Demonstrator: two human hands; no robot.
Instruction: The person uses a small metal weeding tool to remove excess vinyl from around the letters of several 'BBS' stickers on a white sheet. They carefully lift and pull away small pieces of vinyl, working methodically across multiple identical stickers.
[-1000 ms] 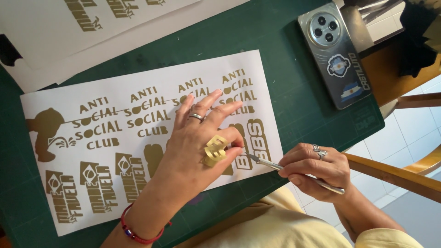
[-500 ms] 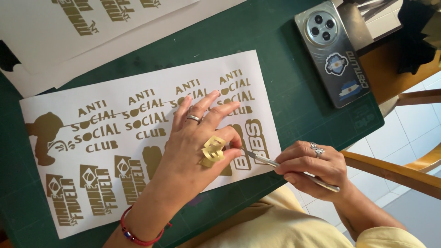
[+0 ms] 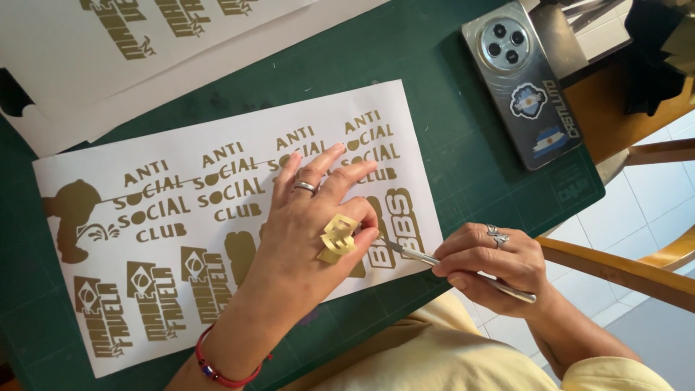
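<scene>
A white backing sheet [image 3: 217,137] covered with gold vinyl lettering and figures lies on a green cutting mat [image 3: 463,145]. My left hand [image 3: 304,224] rests flat on the sheet with fingers spread, a ring on one finger, a red bracelet at the wrist. Scraps of peeled gold vinyl [image 3: 337,239] cling to the back of that hand. My right hand [image 3: 492,268] grips a thin metal weeding tool [image 3: 416,255] like a pen. Its tip meets the gold block letters [image 3: 394,224] at the sheet's lower right, just beside my left fingertips.
More white sheets with gold lettering [image 3: 145,51] overlap at the top left. A grey phone with stickers [image 3: 521,80] lies at the mat's top right corner. A wooden chair arm [image 3: 622,268] and tiled floor show at the right, past the mat's edge.
Both hands stay almost in place. The tool tip has crept a little along the block letters, and my left fingers have shifted slightly on the sheet.
</scene>
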